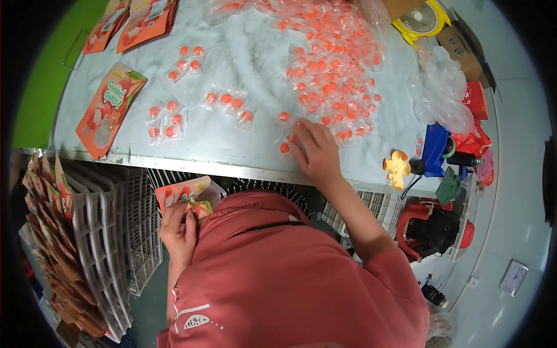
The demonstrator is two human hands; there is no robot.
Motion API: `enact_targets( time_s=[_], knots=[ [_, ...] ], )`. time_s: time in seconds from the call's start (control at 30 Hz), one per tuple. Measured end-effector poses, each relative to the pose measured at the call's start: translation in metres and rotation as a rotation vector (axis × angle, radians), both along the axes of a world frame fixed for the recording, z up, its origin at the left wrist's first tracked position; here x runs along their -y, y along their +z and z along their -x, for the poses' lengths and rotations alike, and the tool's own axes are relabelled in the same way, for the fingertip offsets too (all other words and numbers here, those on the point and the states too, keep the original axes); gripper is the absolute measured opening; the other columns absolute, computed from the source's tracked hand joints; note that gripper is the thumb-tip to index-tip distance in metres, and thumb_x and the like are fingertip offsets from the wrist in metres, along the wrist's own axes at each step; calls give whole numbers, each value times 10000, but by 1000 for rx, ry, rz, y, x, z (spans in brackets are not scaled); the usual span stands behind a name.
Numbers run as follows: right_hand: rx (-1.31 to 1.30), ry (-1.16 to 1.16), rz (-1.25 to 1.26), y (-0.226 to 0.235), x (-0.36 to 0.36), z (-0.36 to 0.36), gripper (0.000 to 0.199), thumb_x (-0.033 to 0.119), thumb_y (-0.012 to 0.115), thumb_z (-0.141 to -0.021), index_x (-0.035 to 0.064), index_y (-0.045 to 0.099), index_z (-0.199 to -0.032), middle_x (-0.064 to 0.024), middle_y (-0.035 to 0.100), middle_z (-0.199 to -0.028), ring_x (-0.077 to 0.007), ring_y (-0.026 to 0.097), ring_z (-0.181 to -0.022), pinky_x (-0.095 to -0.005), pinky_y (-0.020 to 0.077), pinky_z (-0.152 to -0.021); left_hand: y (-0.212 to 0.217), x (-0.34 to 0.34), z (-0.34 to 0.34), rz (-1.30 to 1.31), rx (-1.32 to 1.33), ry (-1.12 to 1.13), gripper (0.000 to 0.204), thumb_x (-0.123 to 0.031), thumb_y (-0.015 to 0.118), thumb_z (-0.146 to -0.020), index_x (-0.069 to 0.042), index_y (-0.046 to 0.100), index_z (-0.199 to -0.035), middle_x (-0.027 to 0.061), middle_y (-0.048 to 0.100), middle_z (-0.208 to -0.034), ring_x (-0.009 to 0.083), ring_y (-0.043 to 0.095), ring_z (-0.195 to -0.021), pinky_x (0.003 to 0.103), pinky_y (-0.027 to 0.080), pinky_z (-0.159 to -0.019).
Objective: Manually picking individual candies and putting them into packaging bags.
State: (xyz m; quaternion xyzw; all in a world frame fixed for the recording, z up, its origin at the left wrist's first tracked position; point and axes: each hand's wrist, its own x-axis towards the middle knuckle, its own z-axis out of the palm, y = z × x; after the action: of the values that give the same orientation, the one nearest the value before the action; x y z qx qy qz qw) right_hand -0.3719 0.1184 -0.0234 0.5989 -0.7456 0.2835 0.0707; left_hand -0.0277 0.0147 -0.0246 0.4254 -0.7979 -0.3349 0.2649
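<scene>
A pale marbled table (243, 52) fills the upper half of the view, its metal front edge bowed by the lens and its far corners cut off by the dark rim. Below it, the person's red sweatshirt (290, 278) takes up the lower centre and hides whatever lies under the table at six o'clock. At eight o'clock a grey slatted rack (110, 243) holds a stack of printed pouches (49, 232) on edge; their lower ends fade into shadow. At one o'clock a large heap of small clear packets with orange sweets (331, 64) spreads over the table, too crowded to tell single packets apart. Clutter at three o'clock includes crumpled clear bags (444, 93), a blue box (435, 148) and a red and black tool (429, 223), hard to identify. An orange printed pouch (110, 107) lies flat at ten o'clock, with more pouches cut off at eleven. The right hand (316, 148) rests palm down at the heap's near edge, fingers spread on loose packets, grasping nothing that I can see. The left hand (177, 226), below the table edge at seven o'clock, pinches an open pouch (185, 194), partly hidden by the sweatshirt.
</scene>
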Motion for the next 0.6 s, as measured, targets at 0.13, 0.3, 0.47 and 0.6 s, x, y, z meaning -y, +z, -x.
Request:
enact_targets(
  time_s=[0.13,0.3,0.47,0.6],
  knots=[
    [95,-29,12,-2,-5,-1,312,53,684,-850,28,662,-1160,-153,623,-1216,-327,609,-1048,-399,505,-895,0,-2,-2,-25,6,24,162,30,643,-854,47,690,-1009,162,685,-990,309,678,-905,349,530,-821],
    [241,-130,117,8,-5,8,300,34,662,-865,32,663,-1165,-159,631,-1207,-319,617,-1052,-393,507,-908,1,0,-1,-18,5,11,158,21,645,-854,48,689,-1004,168,684,-991,314,676,-907,353,529,-818],
    [322,102,-85,3,20,0,439,105,722,-858,51,624,-1282,-182,462,-1445,-335,585,-1139,-374,511,-938,1,2,2,13,-1,11,148,16,650,-851,43,690,-991,166,687,-985,318,676,-900,356,531,-803],
    [241,135,-149,-24,32,-12,681,232,796,-813,72,516,-1412,-201,340,-1532,-382,474,-1298,-469,448,-1038,-1,-2,-3,35,-16,34,140,21,653,-855,40,686,-990,157,692,-976,272,676,-847,319,529,-756]
  ],
)
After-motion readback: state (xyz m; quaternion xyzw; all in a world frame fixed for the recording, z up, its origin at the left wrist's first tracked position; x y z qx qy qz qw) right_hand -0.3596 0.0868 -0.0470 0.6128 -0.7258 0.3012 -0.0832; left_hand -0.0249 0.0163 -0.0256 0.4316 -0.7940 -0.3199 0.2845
